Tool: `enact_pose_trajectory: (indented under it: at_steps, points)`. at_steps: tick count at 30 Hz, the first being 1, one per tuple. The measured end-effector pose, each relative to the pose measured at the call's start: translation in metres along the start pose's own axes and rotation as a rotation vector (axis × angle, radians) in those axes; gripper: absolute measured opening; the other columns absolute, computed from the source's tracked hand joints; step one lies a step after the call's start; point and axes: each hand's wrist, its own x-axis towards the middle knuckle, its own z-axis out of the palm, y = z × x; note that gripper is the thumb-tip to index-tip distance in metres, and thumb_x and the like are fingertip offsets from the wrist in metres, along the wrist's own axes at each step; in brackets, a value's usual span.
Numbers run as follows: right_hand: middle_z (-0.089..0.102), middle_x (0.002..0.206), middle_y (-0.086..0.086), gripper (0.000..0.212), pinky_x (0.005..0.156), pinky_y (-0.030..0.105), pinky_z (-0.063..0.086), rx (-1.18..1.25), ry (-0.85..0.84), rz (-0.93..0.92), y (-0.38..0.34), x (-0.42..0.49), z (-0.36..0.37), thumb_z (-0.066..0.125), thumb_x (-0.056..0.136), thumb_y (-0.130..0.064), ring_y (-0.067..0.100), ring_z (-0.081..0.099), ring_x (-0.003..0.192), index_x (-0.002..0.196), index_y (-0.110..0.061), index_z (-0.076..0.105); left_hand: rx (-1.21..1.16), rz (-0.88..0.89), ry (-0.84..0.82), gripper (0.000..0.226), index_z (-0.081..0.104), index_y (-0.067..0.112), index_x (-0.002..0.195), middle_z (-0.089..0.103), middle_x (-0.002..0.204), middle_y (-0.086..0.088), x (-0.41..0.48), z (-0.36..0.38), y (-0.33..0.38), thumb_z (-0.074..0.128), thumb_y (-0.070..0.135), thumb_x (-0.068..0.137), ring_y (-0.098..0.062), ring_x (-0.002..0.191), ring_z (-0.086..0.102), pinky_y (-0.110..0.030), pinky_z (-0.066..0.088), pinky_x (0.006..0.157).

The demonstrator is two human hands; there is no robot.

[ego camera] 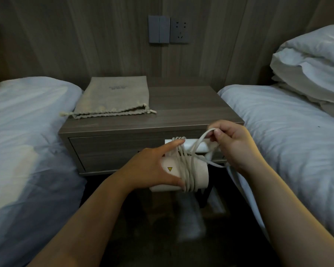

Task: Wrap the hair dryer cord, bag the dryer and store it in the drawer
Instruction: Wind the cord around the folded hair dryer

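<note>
Smooth white plastic, the hair dryer (199,176) sits in the left hand (152,168), fingers closed round its barrel before the shut drawer (112,151). Right hand (233,145) pinches a loop of pale cord (185,166). Coarse drawstring bag (114,99) lies flat on the wood-grain nightstand (191,110).

Dim room, grey wood-panelled wall (85,45) carrying a switch (159,29) and socket (179,31), nightstand (191,105) between two white beds (27,122).

White plastic hair dryer (199,175) folded, held before closed dark wood drawer (112,151). Pale cord (185,166) coiled several turns round body. Beige drawstring cloth bag (114,97) flat on desk (181,108).
</note>
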Motion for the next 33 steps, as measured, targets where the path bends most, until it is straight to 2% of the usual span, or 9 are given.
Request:
enact_pose_trajectory:
  at_steps: [2, 4, 7, 9, 10, 14, 24, 29, 33]
  points:
    - [0.065, 0.075, -0.014, 0.037, 0.072, 0.011, 0.042, -0.024, 0.035, 0.0, 0.001, 0.0, 0.002, 0.048, 0.088, 0.005, -0.002, 0.058, 0.075, 0.071, -0.024, 0.065, -0.038, 0.003, -0.007, 0.095, 0.019, 0.071, 0.126, 0.059, 0.122, 0.015, -0.001, 0.0, 0.001, 0.075, 0.062, 0.049, -0.007, 0.103, 0.057, -0.033, 0.049, 0.091]
    - [0.056, 0.085, -0.008, 0.029, 0.081, 0.018, 0.039, -0.228, 0.041, -0.031, 0.004, 0.002, 0.004, 0.055, 0.086, 0.002, 0.008, 0.055, 0.088, 0.077, -0.023, 0.069, -0.032, 0.008, -0.026, 0.094, 0.018, 0.074, 0.123, 0.058, 0.124, 0.016, 0.0, 0.001, 0.002, 0.071, 0.067, 0.046, -0.006, 0.106, 0.057, -0.034, 0.049, 0.093]
    - [0.043, 0.078, -0.011, 0.017, 0.076, 0.018, 0.034, -0.471, 0.089, -0.071, 0.005, 0.003, 0.004, 0.063, 0.082, -0.004, 0.015, 0.049, 0.082, 0.085, -0.015, 0.075, -0.033, 0.002, -0.038, 0.094, 0.018, 0.074, 0.123, 0.057, 0.126, 0.017, 0.0, 0.003, 0.001, 0.069, 0.07, 0.044, -0.006, 0.108, 0.056, -0.036, 0.048, 0.094]
    - [0.045, 0.075, -0.01, 0.015, 0.068, 0.009, 0.033, -0.531, 0.122, -0.072, 0.002, 0.002, 0.002, 0.066, 0.081, -0.007, 0.01, 0.05, 0.073, 0.087, -0.015, 0.076, -0.053, -0.002, -0.038, 0.095, 0.02, 0.072, 0.125, 0.056, 0.127, 0.017, 0.0, 0.002, 0.002, 0.07, 0.069, 0.044, -0.005, 0.109, 0.056, -0.036, 0.049, 0.094]
    - [0.049, 0.075, -0.009, 0.014, 0.066, 0.01, 0.034, -0.572, 0.136, -0.078, 0.001, 0.001, 0.001, 0.066, 0.081, -0.009, 0.01, 0.051, 0.072, 0.087, -0.016, 0.076, -0.064, 0.0, -0.038, 0.094, 0.02, 0.072, 0.125, 0.056, 0.127, 0.017, 0.0, 0.001, 0.002, 0.071, 0.068, 0.045, -0.005, 0.108, 0.056, -0.036, 0.049, 0.093]
    - [0.067, 0.084, 0.005, 0.01, 0.073, 0.03, 0.046, -0.726, 0.158, -0.151, -0.002, -0.001, 0.002, 0.066, 0.081, -0.013, 0.023, 0.062, 0.078, 0.085, -0.014, 0.076, -0.116, 0.009, -0.018, 0.091, 0.024, 0.07, 0.124, 0.057, 0.124, 0.018, 0.0, -0.003, 0.003, 0.076, 0.058, 0.05, -0.004, 0.105, 0.057, -0.034, 0.05, 0.091]
    - [0.074, 0.084, -0.009, 0.009, 0.08, 0.027, 0.051, -0.553, -0.019, 0.032, -0.007, -0.004, 0.017, 0.069, 0.08, -0.021, 0.006, 0.064, 0.082, 0.083, -0.024, 0.077, -0.15, -0.033, -0.032, 0.09, 0.025, 0.069, 0.127, 0.055, 0.127, 0.014, 0.0, -0.009, -0.001, 0.081, 0.05, 0.058, -0.004, 0.103, 0.057, -0.033, 0.051, 0.089]
    - [0.073, 0.087, -0.005, 0.021, 0.081, 0.031, 0.051, -0.532, -0.291, 0.095, -0.009, -0.002, 0.004, 0.054, 0.09, -0.028, 0.006, 0.064, 0.084, 0.088, -0.022, 0.074, -0.135, -0.043, -0.046, 0.086, 0.023, 0.076, 0.116, 0.054, 0.128, 0.015, 0.001, -0.009, 0.0, 0.081, 0.049, 0.059, -0.004, 0.104, 0.057, -0.033, 0.05, 0.091]
    - [0.069, 0.09, -0.009, 0.026, 0.085, 0.032, 0.052, -0.416, -0.39, 0.137, -0.012, -0.004, 0.001, 0.063, 0.077, -0.045, 0.005, 0.064, 0.088, 0.099, -0.031, 0.063, -0.145, -0.043, -0.036, 0.087, 0.024, 0.075, 0.119, 0.056, 0.126, 0.014, 0.001, -0.007, -0.002, 0.08, 0.053, 0.055, -0.004, 0.106, 0.057, -0.034, 0.05, 0.093]
